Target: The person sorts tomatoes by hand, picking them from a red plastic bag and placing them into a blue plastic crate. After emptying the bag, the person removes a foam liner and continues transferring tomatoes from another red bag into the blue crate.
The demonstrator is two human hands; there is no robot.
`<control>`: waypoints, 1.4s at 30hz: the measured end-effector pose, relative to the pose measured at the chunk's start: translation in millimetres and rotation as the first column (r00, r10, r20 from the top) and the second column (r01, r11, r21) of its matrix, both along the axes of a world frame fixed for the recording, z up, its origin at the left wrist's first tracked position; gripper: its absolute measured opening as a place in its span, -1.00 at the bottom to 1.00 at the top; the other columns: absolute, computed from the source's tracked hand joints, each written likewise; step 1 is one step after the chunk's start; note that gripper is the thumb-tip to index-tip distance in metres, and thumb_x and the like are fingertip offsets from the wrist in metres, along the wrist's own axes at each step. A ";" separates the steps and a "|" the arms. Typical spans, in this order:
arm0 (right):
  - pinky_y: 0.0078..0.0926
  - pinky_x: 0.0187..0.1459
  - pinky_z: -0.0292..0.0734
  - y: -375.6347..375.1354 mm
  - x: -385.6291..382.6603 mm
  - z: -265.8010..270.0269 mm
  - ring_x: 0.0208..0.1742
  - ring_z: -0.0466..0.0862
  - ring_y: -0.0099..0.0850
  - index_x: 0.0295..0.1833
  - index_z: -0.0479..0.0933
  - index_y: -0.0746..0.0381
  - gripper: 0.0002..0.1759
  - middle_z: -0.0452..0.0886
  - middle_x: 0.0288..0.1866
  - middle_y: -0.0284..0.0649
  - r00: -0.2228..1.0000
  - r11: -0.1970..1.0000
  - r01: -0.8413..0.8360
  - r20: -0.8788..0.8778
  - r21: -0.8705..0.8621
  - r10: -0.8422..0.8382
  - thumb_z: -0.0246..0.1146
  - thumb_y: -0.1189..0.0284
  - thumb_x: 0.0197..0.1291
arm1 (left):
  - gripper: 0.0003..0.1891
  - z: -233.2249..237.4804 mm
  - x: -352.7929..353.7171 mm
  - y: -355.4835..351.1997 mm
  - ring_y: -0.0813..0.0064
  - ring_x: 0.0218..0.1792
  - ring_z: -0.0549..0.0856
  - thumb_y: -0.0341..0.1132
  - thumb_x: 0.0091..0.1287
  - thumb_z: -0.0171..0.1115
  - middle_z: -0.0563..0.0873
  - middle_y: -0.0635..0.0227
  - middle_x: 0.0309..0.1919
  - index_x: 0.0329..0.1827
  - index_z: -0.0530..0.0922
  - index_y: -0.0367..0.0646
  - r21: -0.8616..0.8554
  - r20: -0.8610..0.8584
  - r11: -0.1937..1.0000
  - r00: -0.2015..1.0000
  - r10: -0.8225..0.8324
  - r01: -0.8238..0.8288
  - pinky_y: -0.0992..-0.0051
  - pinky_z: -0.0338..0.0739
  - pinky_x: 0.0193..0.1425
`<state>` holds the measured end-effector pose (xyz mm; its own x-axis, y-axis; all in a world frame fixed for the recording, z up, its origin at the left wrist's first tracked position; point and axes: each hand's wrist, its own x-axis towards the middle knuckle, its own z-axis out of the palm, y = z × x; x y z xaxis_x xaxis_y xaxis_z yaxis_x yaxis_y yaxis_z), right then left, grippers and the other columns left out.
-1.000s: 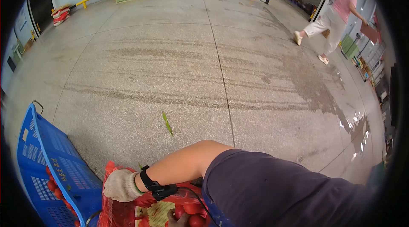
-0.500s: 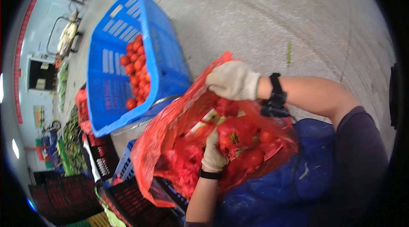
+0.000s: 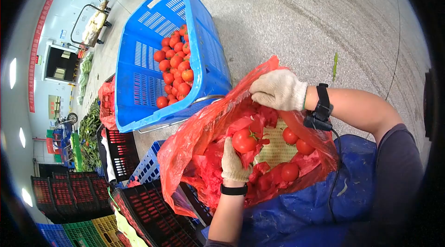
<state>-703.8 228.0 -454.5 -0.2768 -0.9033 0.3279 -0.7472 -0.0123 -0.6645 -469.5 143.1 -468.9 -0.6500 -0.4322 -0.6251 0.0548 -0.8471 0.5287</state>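
Observation:
My right hand (image 3: 279, 90), in a white knit glove, is closed on the rim of a thin red plastic bag (image 3: 194, 140). My left hand (image 3: 235, 162), gloved alike, is inside the bag's mouth. Its fingers curl against a red tomato (image 3: 244, 141) with a green stem, and crumpled red plastic lies around it. Deeper in the bag are several other tomatoes (image 3: 290, 172), beside a pale yellow perforated surface (image 3: 278, 147). A blue basket (image 3: 211, 57), beyond the bag, holds many tomatoes (image 3: 176, 62).
Black crates (image 3: 148, 210) stand below and left of the bag, with a smaller blue crate (image 3: 146, 166) behind. Leafy greens (image 3: 89, 131) lie farther left. A loaded cart (image 3: 94, 26) stands near the wall. A green scrap (image 3: 334, 66) lies on the concrete floor (image 3: 296, 24).
The view has shifted, so the basket and bag appear farther right. Inside the bag, the plastic has parted and shows more of the pale perforated surface. My right hand stays on the rim.

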 end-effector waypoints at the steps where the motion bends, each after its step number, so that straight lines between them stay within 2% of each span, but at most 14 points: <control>1: -0.24 -0.13 0.56 1.5 5.5 1.4 -0.17 0.66 -0.10 -0.18 0.59 0.17 -0.76 0.65 -0.29 -0.09 0.992 0.996 -0.052 0.113 -0.066 0.059 0.18 0.24 0.23 | -0.52 -14.5 2.6 -2.6 0.19 0.07 0.64 -0.01 0.48 -0.02 0.57 0.18 0.18 0.30 0.37 -0.15 -0.060 0.021 0.998 0.999 0.027 -0.026 0.19 0.64 0.09; 5: -0.32 -0.09 0.61 0.2 36.7 6.9 -0.14 0.69 -0.22 0.24 0.43 0.21 -0.48 0.63 -0.10 -0.04 0.874 0.917 -0.338 0.432 0.213 0.222 0.21 0.16 0.25 | -0.62 -12.6 -2.0 0.2 0.28 0.03 0.66 -0.16 0.48 0.02 0.58 0.23 0.12 0.25 0.39 -0.15 -0.251 0.043 0.967 0.998 0.044 -0.032 0.22 0.65 0.07; 8: -0.39 -0.42 0.69 1.9 36.1 5.0 -0.31 0.71 -0.30 0.34 0.27 0.26 -0.35 0.57 -0.09 -0.06 0.130 0.818 -0.549 0.984 0.171 -0.119 0.13 0.07 0.30 | -0.67 8.6 -5.6 10.9 0.36 -0.04 0.66 -0.24 0.45 0.08 0.60 0.27 0.04 0.19 0.41 -0.16 -0.329 -0.018 0.943 0.998 0.054 -0.057 0.37 0.61 0.06; 13: -0.42 -0.56 0.65 2.9 29.0 -12.2 -0.48 0.68 -0.33 0.18 0.38 0.28 -0.33 0.60 -0.22 -0.10 -0.172 0.812 -0.583 0.971 0.033 -0.164 0.03 -0.12 0.33 | -0.66 10.0 23.9 -9.1 0.48 -0.17 0.59 -0.25 0.39 0.15 0.63 0.29 -0.13 0.15 0.51 -0.22 -0.553 0.572 0.611 0.791 -0.217 0.567 0.44 0.51 -0.09; 15: -0.44 -0.58 0.65 4.1 26.4 -18.0 -0.49 0.68 -0.34 0.14 0.41 0.30 -0.31 0.60 -0.29 -0.12 -0.189 0.809 -0.586 0.962 0.052 -0.199 0.01 -0.16 0.32 | -0.57 6.4 35.5 -9.9 0.52 -0.25 0.62 -0.25 0.34 0.21 0.63 0.26 -0.07 0.23 0.48 -0.19 -0.584 0.799 -0.150 0.598 0.068 0.797 0.44 0.55 -0.09; 16: -0.45 -0.59 0.65 4.0 25.7 -20.3 -0.51 0.68 -0.35 0.10 0.44 0.31 -0.28 0.60 -0.36 -0.14 -0.208 0.807 -0.586 0.949 0.074 -0.238 0.00 -0.19 0.31 | -0.57 6.8 36.0 -11.2 0.52 -0.25 0.62 -0.25 0.34 0.21 0.63 0.26 -0.07 0.23 0.48 -0.19 -0.583 0.799 -0.153 0.597 0.070 0.798 0.44 0.55 -0.09; 19: -0.45 -0.60 0.63 8.2 28.4 -11.3 -0.53 0.68 -0.38 -0.01 0.50 0.33 -0.30 0.60 -0.45 -0.16 0.079 0.782 -0.585 0.975 0.215 -0.208 -0.01 -0.18 0.33 | -0.40 46.2 21.3 -3.5 0.39 -0.02 0.60 -0.40 0.26 0.26 0.47 0.16 0.21 0.39 0.31 -0.23 -0.564 0.323 0.772 0.939 -0.118 0.292 0.40 0.53 0.11; 23: -0.44 -0.63 0.53 2.0 37.9 -9.7 -0.61 0.60 -0.38 -0.14 0.55 0.33 -0.41 0.58 -0.51 -0.14 0.127 0.691 -0.670 0.959 0.271 -0.253 0.00 -0.05 0.38 | -0.35 42.0 0.3 4.6 0.40 0.03 0.60 -0.40 0.27 0.26 0.46 0.20 0.16 0.42 0.23 -0.22 -0.823 0.344 0.321 0.860 -0.376 0.469 0.48 0.66 -0.11; 27: -0.44 -0.62 0.49 7.0 38.1 17.1 -0.63 0.55 -0.38 -0.20 0.51 0.33 -0.62 0.56 -0.52 -0.15 0.346 0.779 -0.484 0.905 0.398 -0.247 0.07 0.18 0.34 | -0.48 46.4 1.4 -3.4 0.41 -0.13 0.66 -0.12 0.31 0.28 0.55 0.14 0.05 0.22 0.38 -0.22 -0.185 -0.073 0.947 0.958 -0.279 0.262 0.51 0.68 -0.31; 28: -0.44 -0.62 0.49 3.9 37.6 13.5 -0.63 0.55 -0.38 -0.20 0.51 0.33 -0.62 0.56 -0.52 -0.15 0.338 0.781 -0.482 0.907 0.396 -0.251 0.07 0.18 0.34 | -0.48 52.4 8.2 -27.9 0.37 -0.17 0.68 -0.01 0.36 0.22 0.60 0.15 0.02 0.19 0.39 -0.22 0.113 -0.336 0.958 0.917 -0.214 0.264 0.47 0.70 -0.24; 33: -0.45 -0.61 0.49 0.2 32.6 -3.8 -0.58 0.54 -0.43 -0.20 0.45 0.30 -0.73 0.55 -0.45 -0.16 0.162 0.878 -0.396 0.962 0.268 -0.221 0.08 0.28 0.27 | -0.36 144.3 -21.6 -97.3 0.06 0.34 0.41 -0.02 0.39 0.17 0.45 -0.19 0.23 0.27 0.29 -0.43 0.018 -0.649 0.984 0.747 0.145 -0.176 0.24 0.49 0.36; 37: -0.52 -0.56 0.52 -2.6 19.9 6.1 -0.52 0.58 -0.47 -0.16 0.46 0.27 -0.76 0.53 -0.45 -0.23 0.209 0.975 -0.154 0.970 0.159 -0.125 0.09 0.29 0.30 | -0.63 118.2 -38.3 -56.6 0.24 0.00 0.70 -0.08 0.45 0.08 0.69 0.12 -0.02 0.03 0.54 -0.24 -0.385 -0.384 0.910 0.923 -0.009 -0.151 0.30 0.61 0.17; 39: -0.53 -0.54 0.53 -8.4 11.5 -8.1 -0.49 0.59 -0.47 -0.10 0.47 0.28 -0.74 0.55 -0.43 -0.24 0.305 0.995 -0.057 0.950 0.083 -0.062 0.10 0.28 0.34 | -0.73 65.4 -37.2 -26.8 0.37 -0.17 0.69 -0.21 0.38 0.18 0.68 0.30 -0.07 0.03 0.53 -0.16 -0.389 -0.035 0.861 0.929 -0.369 0.328 0.31 0.63 -0.01; 42: -0.58 -0.47 0.55 -6.6 13.2 -4.3 -0.43 0.61 -0.53 -0.01 0.49 0.27 -0.73 0.58 -0.37 -0.27 0.406 0.998 0.038 0.911 0.059 -0.069 0.11 0.29 0.37 | -0.35 -22.2 -48.4 43.2 0.29 0.14 0.58 -0.13 0.21 0.33 0.56 0.06 0.15 0.29 0.38 -0.31 -0.545 0.588 0.356 0.649 -0.483 0.759 0.26 0.48 0.24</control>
<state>-690.6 221.4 -458.8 -0.4462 -0.8783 -0.1717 0.3031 0.0322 -0.9524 -517.9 186.4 -491.1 -0.7836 -0.3401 -0.5199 -0.5787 0.0951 0.8100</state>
